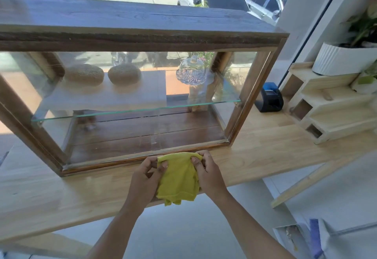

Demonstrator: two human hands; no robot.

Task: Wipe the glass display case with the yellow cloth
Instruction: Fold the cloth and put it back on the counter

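Note:
A wooden-framed glass display case (253, 87) stands on a light wooden counter (61, 193) and fills the upper middle of the head view. Inside, a glass shelf carries two round woven pads and a glass cake dome. The yellow cloth (179, 179) hangs in front of the case's lower front rail, above the counter's front edge. My left hand (144, 179) pinches its upper left corner. My right hand (208, 173) pinches its upper right corner. The cloth is bunched between them and is a little short of the front glass.
A black and blue card machine (270, 97) sits right of the case. A stepped wooden rack (326, 108) holds a white plant pot (344, 59) at the far right. A window behind shows parked cars. Papers lie on the floor at the lower right.

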